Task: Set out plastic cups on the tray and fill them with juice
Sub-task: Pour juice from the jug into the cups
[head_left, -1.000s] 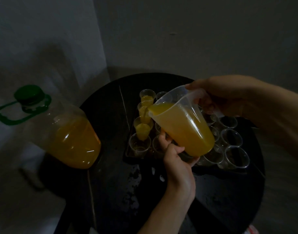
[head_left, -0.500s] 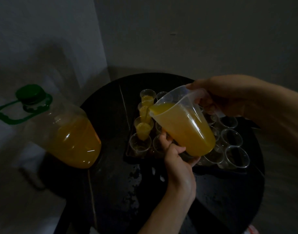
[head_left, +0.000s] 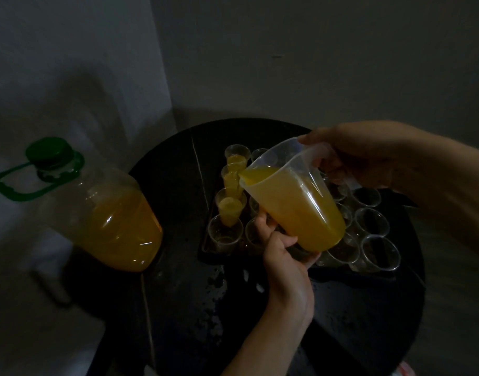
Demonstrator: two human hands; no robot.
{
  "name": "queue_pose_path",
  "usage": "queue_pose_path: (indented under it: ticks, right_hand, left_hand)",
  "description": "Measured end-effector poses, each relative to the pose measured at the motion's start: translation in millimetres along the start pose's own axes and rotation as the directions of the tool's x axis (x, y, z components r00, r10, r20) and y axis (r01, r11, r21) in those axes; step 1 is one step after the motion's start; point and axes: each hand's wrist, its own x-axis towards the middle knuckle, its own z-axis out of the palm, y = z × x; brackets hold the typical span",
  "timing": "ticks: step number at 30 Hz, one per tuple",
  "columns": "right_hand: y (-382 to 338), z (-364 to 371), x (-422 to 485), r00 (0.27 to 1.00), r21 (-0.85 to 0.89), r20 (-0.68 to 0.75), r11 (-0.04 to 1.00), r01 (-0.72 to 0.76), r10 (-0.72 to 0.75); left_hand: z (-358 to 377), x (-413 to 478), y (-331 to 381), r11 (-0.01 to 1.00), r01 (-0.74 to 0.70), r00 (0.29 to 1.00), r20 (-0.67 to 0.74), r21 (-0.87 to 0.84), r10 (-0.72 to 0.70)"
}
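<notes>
Dim walls cornered the black tabletop (head_left: 178,280), where the right hand (head_left: 360,156) gripped the handle and the left hand (head_left: 283,248) cradled the base of the tilted jug (head_left: 295,210), pouring juice into a cup (head_left: 229,210) at the left edge of the tray (head_left: 205,249), so the next move likely called for levelling the spout and shifting to the empty cup (head_left: 224,234) nearer.

Dim light is leaving the table (head_left: 178,308) nearly black; glints are catching the juice bottle (head_left: 119,229), a soft shadow falling on the wall (head_left: 70,77).
</notes>
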Motion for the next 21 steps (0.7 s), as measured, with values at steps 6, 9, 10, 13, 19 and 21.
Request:
queue_pose_path:
  ticks: [6, 9, 10, 13, 19, 21]
  right_hand:
    - [2.5, -1.8, 3.0, 1.0, -0.005, -0.011, 1.0, -0.013, 0.013]
    - [2.5, -1.3, 2.8, 1.0, -0.001, -0.006, 1.0, -0.008, 0.008]
    - [2.1, -0.9, 2.4, 1.0, -0.002, -0.003, 1.0, -0.006, 0.006]
    - [2.3, -0.8, 2.2, 1.0, -0.007, 0.011, 1.0, -0.002, 0.002]
    - [0.8, -1.6, 3.2, 1.0, -0.012, 0.025, 1.0, -0.019, 0.019]
    - [0.9, -1.5, 3.0, 0.999, -0.021, 0.029, 1.0, -0.013, 0.014]
  left_hand:
    - [1.0, 0.4, 0.0, 1.0, 0.009, 1.0, -0.013, -0.01, -0.009]
    - [0.7, -0.4, -0.4, 1.0, 0.0, 1.0, -0.005, -0.001, 0.0]
    - [0.5, -0.2, -0.5, 1.0, -0.002, 1.0, -0.005, 0.0, 0.002]
    - [0.1, 0.2, -0.9, 1.0, 0.004, 1.0, -0.012, 0.003, -0.004]
    - [1.1, 0.3, -0.4, 1.0, -0.003, 1.0, -0.016, -0.011, 0.002]
    - [1.1, 0.5, -1.1, 1.0, -0.006, 1.0, -0.014, -0.004, 0.006]
